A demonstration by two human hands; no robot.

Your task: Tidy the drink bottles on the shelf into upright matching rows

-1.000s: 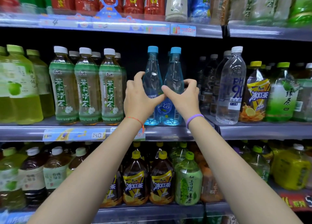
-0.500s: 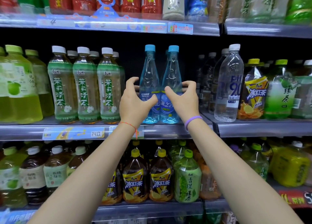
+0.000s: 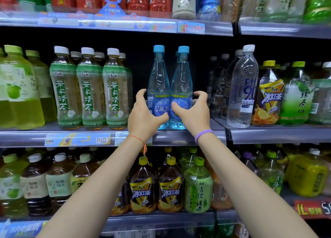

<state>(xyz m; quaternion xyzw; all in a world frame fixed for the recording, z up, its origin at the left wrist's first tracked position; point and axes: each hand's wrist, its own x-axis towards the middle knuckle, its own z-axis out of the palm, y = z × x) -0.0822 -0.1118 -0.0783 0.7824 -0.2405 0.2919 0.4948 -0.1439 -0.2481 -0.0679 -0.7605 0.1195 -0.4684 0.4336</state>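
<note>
Two slim blue bottles with blue caps stand upright side by side at the front of the middle shelf (image 3: 179, 137): the left blue bottle (image 3: 158, 80) and the right blue bottle (image 3: 181, 81). My left hand (image 3: 143, 115) is beside the left one, its thumb on the label and its curled fingers just off the bottle's left side. My right hand (image 3: 194, 114) mirrors it at the right bottle, thumb on the label, fingers spread clear of its right side. Neither hand closes around a bottle.
Three jasmine tea bottles (image 3: 89, 89) stand in a row to the left, past a gap. A tall clear water bottle (image 3: 244, 87) stands to the right, with iced tea (image 3: 268, 98) and green tea beyond. Full shelves lie above and below.
The two blue bottles came forward and a little apart to the shelf front. My fingers, wrapped around them before, have loosened and spread outward.
</note>
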